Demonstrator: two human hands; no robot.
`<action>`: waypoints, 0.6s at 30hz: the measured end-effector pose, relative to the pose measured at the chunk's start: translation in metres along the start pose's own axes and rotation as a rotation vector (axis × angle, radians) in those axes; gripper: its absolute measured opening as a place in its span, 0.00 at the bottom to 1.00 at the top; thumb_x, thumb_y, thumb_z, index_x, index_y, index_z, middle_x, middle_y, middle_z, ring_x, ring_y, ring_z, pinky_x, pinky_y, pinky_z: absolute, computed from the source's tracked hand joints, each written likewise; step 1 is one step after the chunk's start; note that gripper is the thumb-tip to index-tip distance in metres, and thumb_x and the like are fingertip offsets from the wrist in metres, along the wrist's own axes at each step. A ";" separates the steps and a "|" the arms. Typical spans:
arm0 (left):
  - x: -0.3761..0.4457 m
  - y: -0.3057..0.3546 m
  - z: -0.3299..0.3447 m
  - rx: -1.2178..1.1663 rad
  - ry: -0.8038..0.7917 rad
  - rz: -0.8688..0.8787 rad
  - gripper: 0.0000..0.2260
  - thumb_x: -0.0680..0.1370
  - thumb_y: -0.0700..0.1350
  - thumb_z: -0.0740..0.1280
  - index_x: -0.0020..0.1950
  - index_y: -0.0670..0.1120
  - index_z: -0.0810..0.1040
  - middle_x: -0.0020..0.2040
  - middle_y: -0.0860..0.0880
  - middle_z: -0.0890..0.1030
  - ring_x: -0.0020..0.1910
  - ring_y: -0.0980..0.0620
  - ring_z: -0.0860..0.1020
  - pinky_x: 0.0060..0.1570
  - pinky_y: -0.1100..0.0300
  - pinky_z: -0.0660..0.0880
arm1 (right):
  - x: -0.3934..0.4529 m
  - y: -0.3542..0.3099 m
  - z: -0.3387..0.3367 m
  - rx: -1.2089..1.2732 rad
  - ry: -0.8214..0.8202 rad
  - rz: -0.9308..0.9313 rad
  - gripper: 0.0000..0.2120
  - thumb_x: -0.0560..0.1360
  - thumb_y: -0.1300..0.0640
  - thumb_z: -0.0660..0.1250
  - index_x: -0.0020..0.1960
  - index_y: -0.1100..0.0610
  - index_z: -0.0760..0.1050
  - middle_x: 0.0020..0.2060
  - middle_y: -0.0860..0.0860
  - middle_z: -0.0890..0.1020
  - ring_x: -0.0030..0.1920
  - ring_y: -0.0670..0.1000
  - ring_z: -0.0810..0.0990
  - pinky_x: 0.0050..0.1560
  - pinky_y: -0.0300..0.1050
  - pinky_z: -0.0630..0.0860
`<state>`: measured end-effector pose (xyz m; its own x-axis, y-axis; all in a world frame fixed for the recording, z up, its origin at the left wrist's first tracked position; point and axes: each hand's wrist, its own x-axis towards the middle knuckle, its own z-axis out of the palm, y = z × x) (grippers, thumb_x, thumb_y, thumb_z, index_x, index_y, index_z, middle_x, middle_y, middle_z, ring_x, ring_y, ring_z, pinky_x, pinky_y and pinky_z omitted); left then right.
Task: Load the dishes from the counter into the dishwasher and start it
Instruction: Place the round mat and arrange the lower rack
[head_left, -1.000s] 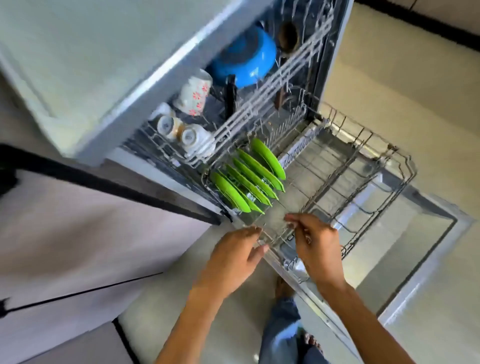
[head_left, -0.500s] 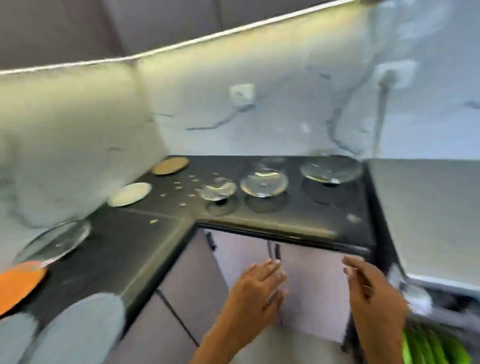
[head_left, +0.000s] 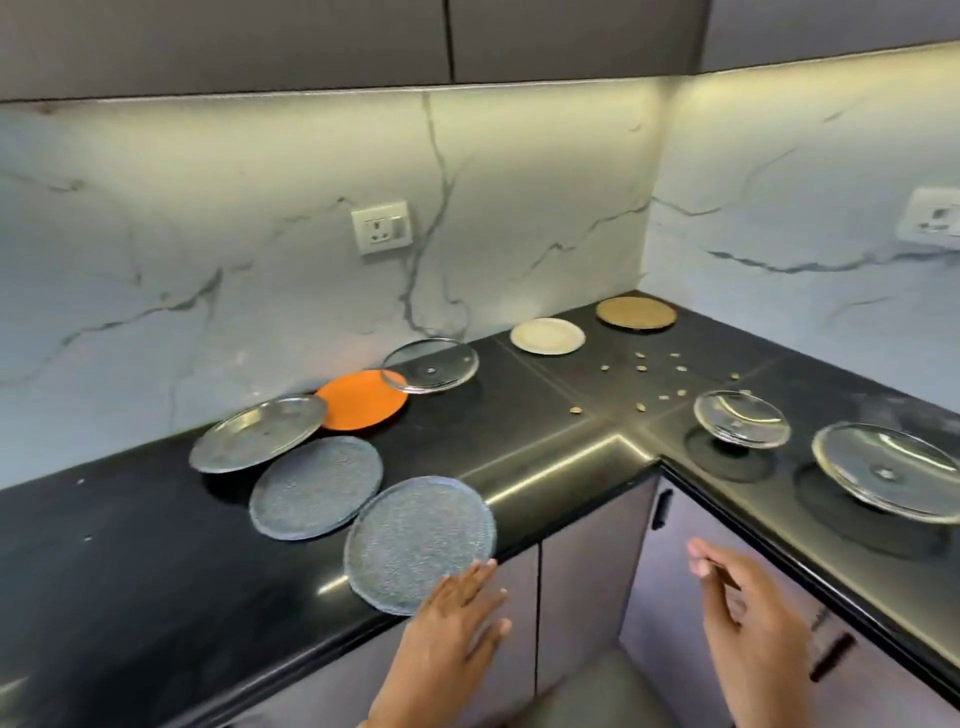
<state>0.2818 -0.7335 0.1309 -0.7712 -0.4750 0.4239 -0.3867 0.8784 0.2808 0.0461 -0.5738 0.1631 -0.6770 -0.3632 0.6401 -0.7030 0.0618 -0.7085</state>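
Several plates lie on the black L-shaped counter (head_left: 519, 415). Nearest is a grey speckled plate (head_left: 415, 538) overhanging the front edge; my left hand (head_left: 457, 618), fingers straight, reaches its near rim. Behind it lie a second grey plate (head_left: 317, 486), a steel plate (head_left: 257, 431), an orange plate (head_left: 363, 397), a glass plate (head_left: 431, 364), a cream plate (head_left: 548, 335) and a brown plate (head_left: 635, 313). On the right arm of the counter sit two glass plates (head_left: 740, 418) (head_left: 891, 467). My right hand (head_left: 737, 603) hovers open, holding nothing. The dishwasher is out of view.
Small crumbs (head_left: 641, 369) are scattered near the counter's inner corner. Grey cabinet doors (head_left: 576, 587) with dark handles run under the counter. Marble backsplash carries wall sockets (head_left: 382, 227). Dark upper cabinets hang overhead.
The view swung from the dishwasher's lower rack up to the counter. Both hands left the rack; my left hand now reaches the nearest grey plate.
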 end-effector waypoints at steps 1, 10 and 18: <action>-0.004 -0.013 -0.002 0.017 0.007 -0.030 0.23 0.81 0.60 0.48 0.51 0.55 0.82 0.60 0.53 0.80 0.59 0.55 0.78 0.58 0.62 0.71 | 0.002 -0.002 0.014 0.027 -0.022 0.016 0.13 0.75 0.53 0.59 0.48 0.58 0.81 0.42 0.50 0.83 0.46 0.28 0.75 0.40 0.26 0.72; -0.003 -0.097 0.019 0.100 -0.191 -0.172 0.15 0.69 0.64 0.65 0.45 0.57 0.84 0.53 0.59 0.82 0.51 0.60 0.81 0.46 0.66 0.77 | 0.012 -0.011 0.129 0.067 -0.277 -0.022 0.13 0.72 0.72 0.67 0.49 0.57 0.81 0.44 0.45 0.83 0.45 0.40 0.80 0.43 0.32 0.76; 0.007 -0.109 0.046 0.130 -0.118 0.022 0.14 0.58 0.41 0.81 0.41 0.47 0.85 0.45 0.53 0.85 0.45 0.57 0.82 0.41 0.66 0.77 | 0.006 -0.016 0.154 0.039 -0.403 -0.084 0.12 0.72 0.70 0.67 0.50 0.57 0.81 0.44 0.43 0.83 0.42 0.40 0.81 0.41 0.34 0.77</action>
<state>0.2951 -0.8304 0.0633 -0.8312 -0.4528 0.3227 -0.4254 0.8916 0.1554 0.0872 -0.7205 0.1326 -0.4724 -0.7009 0.5344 -0.7385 -0.0162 -0.6741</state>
